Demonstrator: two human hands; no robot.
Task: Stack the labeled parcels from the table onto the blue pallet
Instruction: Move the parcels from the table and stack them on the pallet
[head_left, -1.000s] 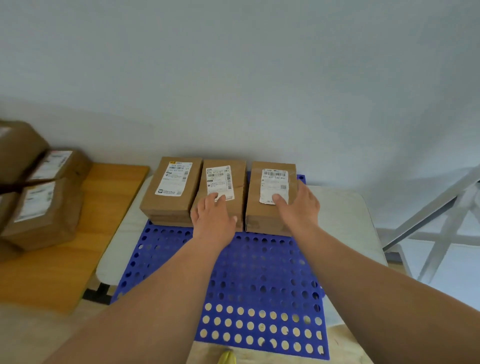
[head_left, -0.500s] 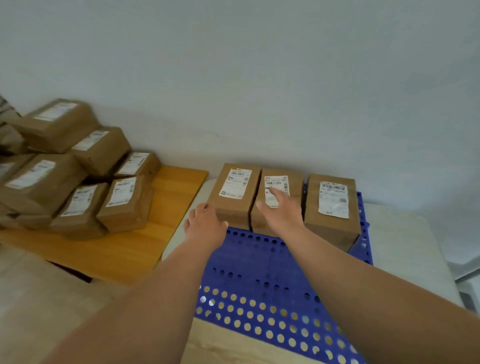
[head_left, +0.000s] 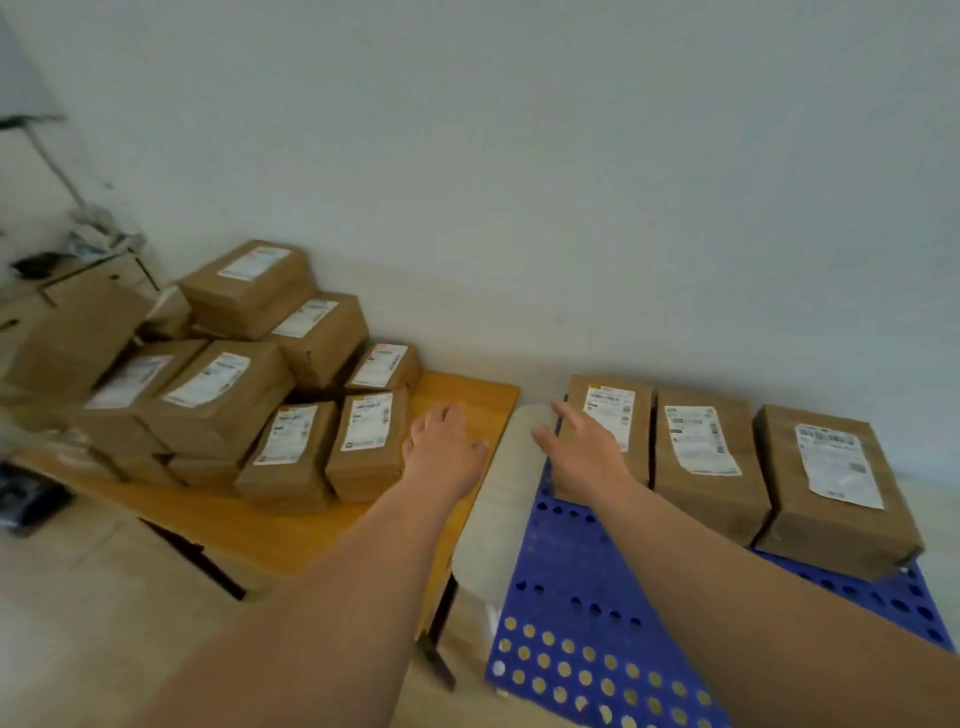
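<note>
We see two bare arms reaching forward from the bottom of the view. The left hand (head_left: 442, 447) hovers with fingers spread and relaxed over a wooden tabletop (head_left: 462, 397), just beside the nearest parcel (head_left: 368, 448) of a heap and holding nothing. That heap of brown labeled parcels (head_left: 223, 384) is piled several layers high on the left part of the tabletop, each with a white shipping label on top.

The right hand (head_left: 584, 449) is also spread and holds nothing; it is in front of the near left corner of the leftmost of three parcels on the blue pallet (head_left: 576, 597). We cannot tell whether it touches it. These three parcels, left (head_left: 615, 415), middle (head_left: 704, 457) and right (head_left: 836, 488), lie side by side along the far edge of the pallet, labels up. The perforated pallet rests on a pale surface (head_left: 498, 499) to the right of the tabletop.
</note>
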